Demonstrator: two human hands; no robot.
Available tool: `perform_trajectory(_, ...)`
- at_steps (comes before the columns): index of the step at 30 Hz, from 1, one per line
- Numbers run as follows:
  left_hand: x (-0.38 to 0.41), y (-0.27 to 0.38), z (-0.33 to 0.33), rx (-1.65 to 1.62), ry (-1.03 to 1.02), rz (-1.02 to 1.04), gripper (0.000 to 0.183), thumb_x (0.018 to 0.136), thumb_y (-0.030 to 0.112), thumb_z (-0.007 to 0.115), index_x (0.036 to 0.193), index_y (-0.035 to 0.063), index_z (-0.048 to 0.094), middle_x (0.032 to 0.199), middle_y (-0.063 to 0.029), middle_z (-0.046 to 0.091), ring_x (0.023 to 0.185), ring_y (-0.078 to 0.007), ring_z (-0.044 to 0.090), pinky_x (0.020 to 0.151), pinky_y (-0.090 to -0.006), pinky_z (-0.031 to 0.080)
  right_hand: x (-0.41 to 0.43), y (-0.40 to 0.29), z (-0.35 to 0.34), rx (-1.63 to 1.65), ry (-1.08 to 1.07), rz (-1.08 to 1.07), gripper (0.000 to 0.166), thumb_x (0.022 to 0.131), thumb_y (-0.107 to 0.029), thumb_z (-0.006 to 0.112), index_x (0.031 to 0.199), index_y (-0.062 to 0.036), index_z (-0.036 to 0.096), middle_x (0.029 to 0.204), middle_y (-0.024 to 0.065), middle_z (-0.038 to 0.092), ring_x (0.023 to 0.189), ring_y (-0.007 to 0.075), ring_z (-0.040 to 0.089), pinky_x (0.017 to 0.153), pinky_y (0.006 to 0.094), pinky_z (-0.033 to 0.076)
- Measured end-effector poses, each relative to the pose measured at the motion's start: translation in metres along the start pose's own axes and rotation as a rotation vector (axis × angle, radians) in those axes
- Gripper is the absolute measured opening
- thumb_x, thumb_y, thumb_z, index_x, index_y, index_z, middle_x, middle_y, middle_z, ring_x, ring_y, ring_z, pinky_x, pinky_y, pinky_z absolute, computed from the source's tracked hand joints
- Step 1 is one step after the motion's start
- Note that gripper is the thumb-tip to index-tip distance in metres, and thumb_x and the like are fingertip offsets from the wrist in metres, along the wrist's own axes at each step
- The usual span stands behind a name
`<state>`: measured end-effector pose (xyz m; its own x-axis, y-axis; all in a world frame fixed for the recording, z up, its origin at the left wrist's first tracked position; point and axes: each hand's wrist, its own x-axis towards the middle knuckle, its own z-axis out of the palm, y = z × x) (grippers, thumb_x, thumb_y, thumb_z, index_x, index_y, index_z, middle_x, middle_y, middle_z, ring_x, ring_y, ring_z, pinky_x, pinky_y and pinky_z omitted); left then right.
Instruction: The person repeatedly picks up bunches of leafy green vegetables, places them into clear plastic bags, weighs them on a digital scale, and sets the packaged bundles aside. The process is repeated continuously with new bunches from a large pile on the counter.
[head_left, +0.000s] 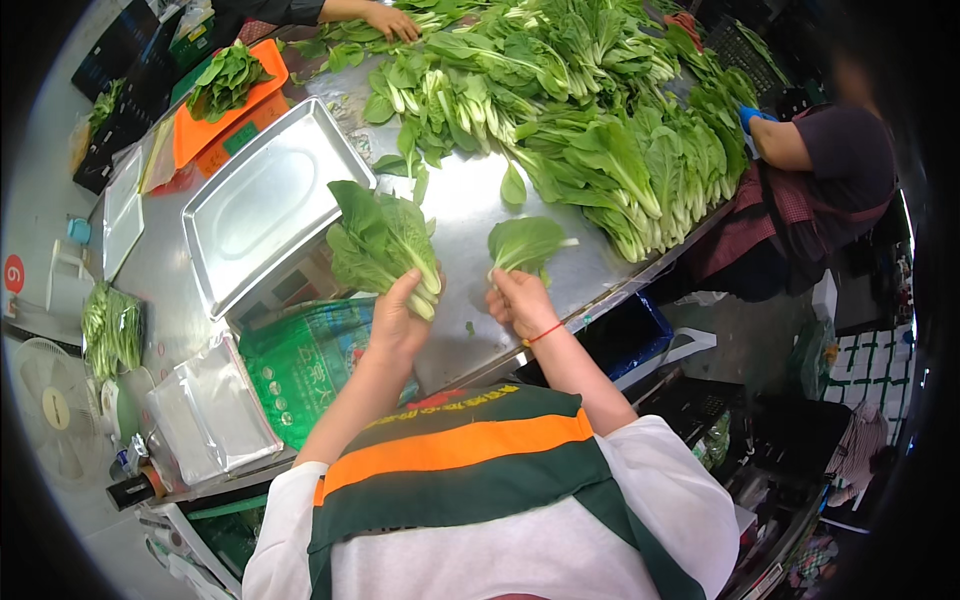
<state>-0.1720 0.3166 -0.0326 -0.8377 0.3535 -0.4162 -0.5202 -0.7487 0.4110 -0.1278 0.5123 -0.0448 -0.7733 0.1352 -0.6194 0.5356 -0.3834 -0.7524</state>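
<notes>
My left hand (405, 315) grips a bunch of leafy greens (386, 240) by its pale stems, leaves pointing up and away from me. In my right hand (521, 300) is a smaller piece, a loose green leaf (525, 244) pinched between thumb and fingers at its lower end. Both hands are above the steel table (457, 337), a short way apart. Beyond them lies a large heap of leafy greens (555, 82), with a row of bunches (675, 172) along the right edge, stems towards me. A single leaf (513, 185) rests apart from the heap.
An aluminium tray (270, 195) stands left of my hands, near an orange weighing scale (232, 142) holding greens. Closer are a green printed sack (300, 375), clear plastic bags (217, 412) and a fan (56, 409). A co-worker (810, 172) stands right; another person's hand (391, 22) reaches in at the top.
</notes>
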Motion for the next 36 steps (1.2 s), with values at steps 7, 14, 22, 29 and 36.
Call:
perform_trajectory(7,-0.009,0.005,0.002,-0.155,-0.079,-0.065,0.039,0.083,0.005,0.063,0.120,0.0026,0.050,0.111,-0.0117,0.060,0.107,-0.0240,0.058,0.094,-0.0389,0.049,-0.013,-0.015,-0.035,-0.930,0.538,-0.775,0.024,0.081,-0.024,0.069,0.081,-0.0035,0.056,0.062,0.0132,0.060,0.056,0.0334,0.060,0.051,0.0420,0.046)
perform_trajectory(14,-0.009,-0.008,0.014,0.328,-0.041,0.108,0.043,0.082,0.005,0.066,0.122,0.0022,0.050,0.114,-0.0090,0.059,0.104,-0.0210,0.057,0.091,-0.0358,0.046,-0.033,-0.036,0.009,-0.669,0.156,-0.716,0.028,0.083,-0.028,0.067,0.081,-0.0017,0.057,0.065,0.0171,0.061,0.064,0.0359,0.063,0.059,0.0412,0.048)
perform_trajectory(22,-0.021,0.011,0.017,0.476,0.010,0.129,0.041,0.087,0.005,0.060,0.125,0.0003,0.047,0.119,-0.0140,0.058,0.103,-0.0246,0.059,0.091,-0.0391,0.047,-0.007,0.001,0.022,0.167,-0.278,-0.176,0.022,0.096,-0.020,0.049,0.107,-0.0020,0.057,0.086,0.0050,0.062,0.068,0.0130,0.059,0.060,0.0264,0.048)
perform_trajectory(29,-0.026,0.013,0.011,0.254,-0.046,-0.041,0.044,0.087,0.016,0.063,0.124,0.0000,0.047,0.116,-0.0147,0.058,0.101,-0.0257,0.060,0.083,-0.0383,0.053,-0.019,-0.009,0.028,0.307,-0.544,0.021,0.025,0.097,-0.021,0.042,0.104,-0.0018,0.057,0.074,0.0051,0.058,0.058,0.0135,0.057,0.052,0.0265,0.047)
perform_trajectory(36,-0.024,0.042,0.018,0.605,0.047,0.311,0.040,0.079,0.010,0.064,0.116,-0.0031,0.053,0.104,-0.0145,0.063,0.085,-0.0236,0.063,0.076,-0.0350,0.053,-0.020,-0.013,0.039,-0.792,-0.382,-0.557,0.034,0.091,-0.027,0.054,0.114,-0.0015,0.056,0.082,0.0141,0.063,0.073,0.0285,0.063,0.066,0.0394,0.051)
